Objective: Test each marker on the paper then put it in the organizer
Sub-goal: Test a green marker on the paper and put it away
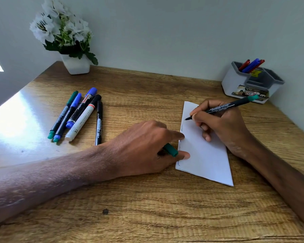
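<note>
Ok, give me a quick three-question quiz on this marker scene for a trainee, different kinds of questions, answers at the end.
1. True or false: the organizer holds no markers yet.
2. How many loose markers lie left of the paper?
3. While the right hand holds the green-ended marker to the paper, the left hand holds: A) a green cap, B) a red marker, C) nothing.
Key: 1 false; 2 five; 3 A.
</note>
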A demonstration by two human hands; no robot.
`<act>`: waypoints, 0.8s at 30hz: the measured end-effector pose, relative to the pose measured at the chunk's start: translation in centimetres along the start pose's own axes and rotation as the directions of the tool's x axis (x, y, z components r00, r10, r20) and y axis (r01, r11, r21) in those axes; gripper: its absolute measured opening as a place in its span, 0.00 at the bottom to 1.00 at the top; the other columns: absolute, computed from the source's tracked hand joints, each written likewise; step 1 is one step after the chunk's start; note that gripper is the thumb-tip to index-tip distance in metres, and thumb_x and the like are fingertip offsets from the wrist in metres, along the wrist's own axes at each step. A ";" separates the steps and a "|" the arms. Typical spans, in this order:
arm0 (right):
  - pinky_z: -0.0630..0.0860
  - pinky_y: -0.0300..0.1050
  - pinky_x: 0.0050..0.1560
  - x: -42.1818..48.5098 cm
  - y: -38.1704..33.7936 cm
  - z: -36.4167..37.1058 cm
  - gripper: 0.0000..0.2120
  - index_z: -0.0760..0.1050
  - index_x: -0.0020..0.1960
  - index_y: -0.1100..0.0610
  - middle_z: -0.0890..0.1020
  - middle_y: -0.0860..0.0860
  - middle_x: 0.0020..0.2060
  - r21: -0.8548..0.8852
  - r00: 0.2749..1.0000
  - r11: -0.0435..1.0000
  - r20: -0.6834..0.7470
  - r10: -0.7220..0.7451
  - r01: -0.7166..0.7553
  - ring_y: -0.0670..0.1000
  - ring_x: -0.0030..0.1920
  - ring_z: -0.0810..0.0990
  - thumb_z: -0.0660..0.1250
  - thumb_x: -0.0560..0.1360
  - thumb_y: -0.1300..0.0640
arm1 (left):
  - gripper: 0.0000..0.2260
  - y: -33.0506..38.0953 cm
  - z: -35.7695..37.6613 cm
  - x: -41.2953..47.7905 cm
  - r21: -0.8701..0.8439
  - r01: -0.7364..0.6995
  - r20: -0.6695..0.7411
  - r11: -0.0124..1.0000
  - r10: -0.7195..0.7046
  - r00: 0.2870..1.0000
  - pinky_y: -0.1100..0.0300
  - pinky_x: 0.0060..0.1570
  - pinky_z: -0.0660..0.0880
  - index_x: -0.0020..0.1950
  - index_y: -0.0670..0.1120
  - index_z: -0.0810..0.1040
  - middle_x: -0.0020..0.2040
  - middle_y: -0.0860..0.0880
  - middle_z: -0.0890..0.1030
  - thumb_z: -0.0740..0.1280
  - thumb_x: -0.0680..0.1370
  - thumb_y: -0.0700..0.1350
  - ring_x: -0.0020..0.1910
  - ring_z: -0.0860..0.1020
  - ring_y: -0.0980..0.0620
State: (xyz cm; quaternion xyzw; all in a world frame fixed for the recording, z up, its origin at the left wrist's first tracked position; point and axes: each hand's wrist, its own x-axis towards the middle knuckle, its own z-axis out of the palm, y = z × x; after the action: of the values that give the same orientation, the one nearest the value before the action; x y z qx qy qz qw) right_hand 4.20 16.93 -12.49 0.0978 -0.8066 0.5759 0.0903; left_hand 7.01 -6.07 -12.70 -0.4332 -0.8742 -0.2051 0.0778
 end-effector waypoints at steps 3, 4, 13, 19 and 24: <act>0.73 0.42 0.22 0.1 -0.3 -0.1 0.03 0.83 0.45 0.66 0.81 0.58 0.33 0.058 0.999 0.998 -0.035 -0.009 0.011 0.51 0.29 0.75 0.70 0.76 0.69 | 0.27 0.0 0.0 0.0 -0.014 0.005 0.002 1.000 -0.005 1.000 0.74 0.32 0.60 0.73 0.51 0.76 0.41 0.58 0.74 0.62 0.80 0.66 0.31 0.66 0.67; 0.74 0.43 0.22 0.1 -0.5 -0.1 0.03 0.83 0.46 0.65 0.81 0.58 0.34 0.062 0.999 0.998 -0.035 -0.028 0.030 0.51 0.30 0.76 0.70 0.76 0.68 | 0.27 0.0 0.0 0.0 -0.025 0.009 0.001 1.000 -0.009 1.000 0.74 0.32 0.62 0.73 0.52 0.76 0.41 0.58 0.76 0.62 0.80 0.66 0.32 0.68 0.66; 0.78 0.46 0.26 -0.2 -1.7 0.0 0.07 0.84 0.53 0.63 0.85 0.59 0.41 0.087 0.986 0.982 -0.003 -0.165 0.165 0.55 0.35 0.80 0.71 0.77 0.65 | 0.15 0.3 -0.7 -0.2 -0.308 0.006 -0.213 0.951 -0.074 0.974 0.74 0.30 0.64 0.59 0.47 0.76 0.27 0.55 0.71 0.64 0.82 0.58 0.26 0.73 0.58; 0.78 0.46 0.29 -0.3 -2.2 -0.1 0.11 0.81 0.57 0.66 0.85 0.63 0.43 0.206 0.980 0.963 0.056 -0.189 0.174 0.58 0.38 0.81 0.68 0.77 0.62 | 0.11 -0.3 -0.7 -0.3 -0.349 0.032 -0.332 0.936 -0.156 0.930 0.67 0.38 0.65 0.48 0.43 0.78 0.36 0.54 0.76 0.56 0.82 0.39 0.34 0.73 0.55; 0.78 0.46 0.27 -0.4 -2.6 -0.1 0.10 0.79 0.52 0.67 0.85 0.61 0.40 0.223 0.968 0.948 0.050 -0.245 0.228 0.58 0.33 0.81 0.70 0.74 0.61 | 0.12 -1.1 -0.3 -0.1 -0.353 0.152 -0.356 0.923 -0.283 0.891 0.72 0.44 0.66 0.49 0.47 0.80 0.40 0.57 0.79 0.57 0.82 0.41 0.41 0.76 0.56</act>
State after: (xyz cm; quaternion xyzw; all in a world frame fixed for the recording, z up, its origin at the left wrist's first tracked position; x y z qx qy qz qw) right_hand 5.30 16.18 -10.16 0.2253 -0.7248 0.6406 0.1165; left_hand 6.15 -6.89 -12.78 -0.2868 -0.8388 -0.4339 0.1610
